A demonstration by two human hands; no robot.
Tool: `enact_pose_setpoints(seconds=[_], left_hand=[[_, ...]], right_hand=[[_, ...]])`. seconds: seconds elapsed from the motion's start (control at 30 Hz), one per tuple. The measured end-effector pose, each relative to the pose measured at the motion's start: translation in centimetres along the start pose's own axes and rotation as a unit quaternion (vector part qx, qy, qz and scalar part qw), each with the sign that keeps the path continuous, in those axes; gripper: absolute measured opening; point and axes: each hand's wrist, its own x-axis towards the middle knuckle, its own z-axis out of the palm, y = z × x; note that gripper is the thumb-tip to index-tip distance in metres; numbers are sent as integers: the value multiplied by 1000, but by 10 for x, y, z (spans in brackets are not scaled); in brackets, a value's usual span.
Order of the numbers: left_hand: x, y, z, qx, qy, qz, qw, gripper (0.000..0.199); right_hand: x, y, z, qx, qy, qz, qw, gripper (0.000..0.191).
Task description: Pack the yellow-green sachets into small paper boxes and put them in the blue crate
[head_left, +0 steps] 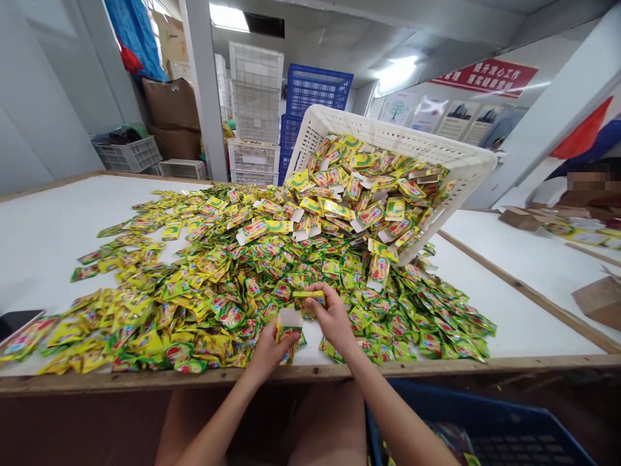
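My left hand is closed round a small green and yellow carton whose white flap stands open at the top. Just above and to the right, my right hand pinches a thin yellow packet, seen edge-on. Around both hands spreads a heap of small green and yellow sachets on the white table. Behind them a white plastic crate lies tipped towards me, and small cartons with open white flaps spill from it onto the sachets.
A phone lies at the table's left edge. Below the right front edge sits a blue crate. Stacked white crates and blue crates stand behind. A wooden strip divides the table; beyond it are cardboard boxes and a person.
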Motion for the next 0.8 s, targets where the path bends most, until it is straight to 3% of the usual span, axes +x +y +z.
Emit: enact_pose_setpoints(seconds=[0.1,0.23,0.37,0.57,0.7,0.8], left_hand=[[-1,3,-2,0,-5,17,1000,34],[-1,4,-4,-3,-10,27,1000,33],[-1,2,-4,-21,-19,21,999,37],[-2,0,-4,-12,-17,20,1000,36],[-1,-4,-5,4,-5,37,999,34],[1,-10,-7,4,9,39,999,33]], right_hand=[[5,-6,9,-79,-67,-48,993,12],[7,-7,10,-226,-158,-113,955,15],[13,-14,4,-327,-206,-112,916,16],[22,-22,10,-373,-238,-101,891,17],[23,-21,26,-362,-275,-154,877,18],[23,-16,33,-360,-269,-195,872,19]])
